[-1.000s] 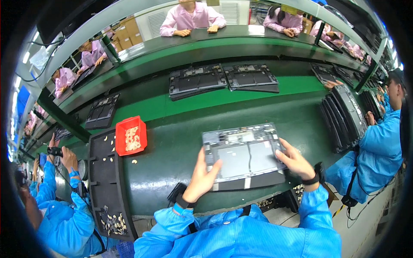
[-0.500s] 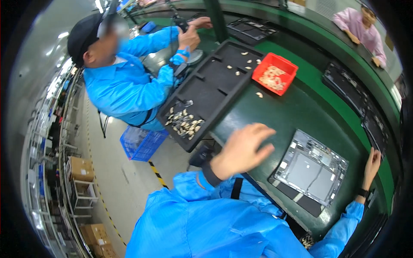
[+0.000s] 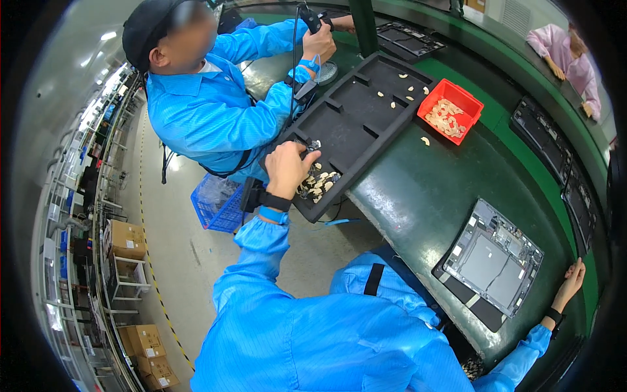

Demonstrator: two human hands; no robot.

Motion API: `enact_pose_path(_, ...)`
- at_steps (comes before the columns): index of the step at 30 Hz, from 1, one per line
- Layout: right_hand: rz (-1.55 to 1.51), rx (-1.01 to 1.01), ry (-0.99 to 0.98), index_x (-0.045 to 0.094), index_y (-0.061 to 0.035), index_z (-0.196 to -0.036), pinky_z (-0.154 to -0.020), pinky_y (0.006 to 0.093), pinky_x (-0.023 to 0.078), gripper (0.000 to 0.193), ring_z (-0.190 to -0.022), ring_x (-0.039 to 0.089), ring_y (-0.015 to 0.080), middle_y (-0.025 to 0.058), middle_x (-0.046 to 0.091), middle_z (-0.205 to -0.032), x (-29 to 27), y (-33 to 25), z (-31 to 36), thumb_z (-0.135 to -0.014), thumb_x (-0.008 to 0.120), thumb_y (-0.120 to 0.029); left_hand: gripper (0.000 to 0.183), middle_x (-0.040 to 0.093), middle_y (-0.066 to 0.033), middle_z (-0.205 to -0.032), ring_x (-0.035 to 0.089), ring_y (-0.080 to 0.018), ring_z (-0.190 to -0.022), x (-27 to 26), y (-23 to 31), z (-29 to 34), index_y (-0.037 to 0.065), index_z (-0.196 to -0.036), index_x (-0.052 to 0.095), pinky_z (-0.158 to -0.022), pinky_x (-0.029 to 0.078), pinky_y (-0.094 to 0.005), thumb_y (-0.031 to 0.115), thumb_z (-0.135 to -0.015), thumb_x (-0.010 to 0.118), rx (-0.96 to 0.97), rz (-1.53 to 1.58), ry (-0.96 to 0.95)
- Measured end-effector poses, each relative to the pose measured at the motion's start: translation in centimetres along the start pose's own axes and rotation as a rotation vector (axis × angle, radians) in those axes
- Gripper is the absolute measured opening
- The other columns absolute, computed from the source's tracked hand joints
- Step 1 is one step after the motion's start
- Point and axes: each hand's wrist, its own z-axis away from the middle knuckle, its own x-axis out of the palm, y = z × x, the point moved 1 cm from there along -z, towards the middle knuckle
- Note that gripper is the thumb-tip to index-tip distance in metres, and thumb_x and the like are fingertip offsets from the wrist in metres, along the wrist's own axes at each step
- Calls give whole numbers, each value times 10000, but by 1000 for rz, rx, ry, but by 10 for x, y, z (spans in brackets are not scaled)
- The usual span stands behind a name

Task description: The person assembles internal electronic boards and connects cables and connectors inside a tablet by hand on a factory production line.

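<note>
Head view: left hand [image 3: 286,171] at the black tray [image 3: 349,136], right hand [image 3: 569,286] at the dark device [image 3: 578,204]; hands well apart.
Left hand has just shifted from the bench [image 3: 398,196] edge to the near compartment, over pale pieces [image 3: 321,185]; whether it grasps one cannot be told. Right hand's fingertips meet the near corner of the dark device; grip unclear. Consequently the opened device [image 3: 488,264] lies unheld on the bench, atop a dark panel [image 3: 484,315]. A co-worker's sleeve [image 3: 228,127] crowds the tray's outer side; a red bin [image 3: 465,99] adjoins its far corner.
</note>
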Motion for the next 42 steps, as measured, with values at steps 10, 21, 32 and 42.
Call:
enact_pose_path(10,-32,-154,194,580,-90,-933,-587,235,309,194,-649,379,55,-37,453,-747,12,-67,57,-1066,603,-230,153,762,-88,-813,738,-292,-793,7,-6,0,94,-921,789,-691,525,-419,238,-876,763,-1,285,63)
enact_pose_path(21,218,-381,-965,612,-21,-1353,-865,359,565,469,-1052,709,238,167,703,-1227,264,-271,168,-962,720,-258,229,713,-129,-968,709,-202,-855,-40,255,6,3,-1106,729,-783,554,-319,-61,-911,626,1018,1065,-309)
enact_pose_path(32,26,-385,-723,686,59,-1016,-582,359,564,238,-615,717,237,155,735,-797,281,-157,151,-991,625,-170,156,722,-81,-1026,681,-127,-941,68,345,6,-39,-1126,675,-802,542,-247,-11,-972,664,844,1197,-702)
enact_pose_path(42,-165,-94,-688,651,84,-1119,-526,303,545,219,-556,686,168,120,728,-823,270,-155,148,-1024,556,-89,202,756,-160,-1099,697,-258,-1035,60,360,25,-33,-1050,773,-932,516,-359,29,-859,785,1019,988,-123)
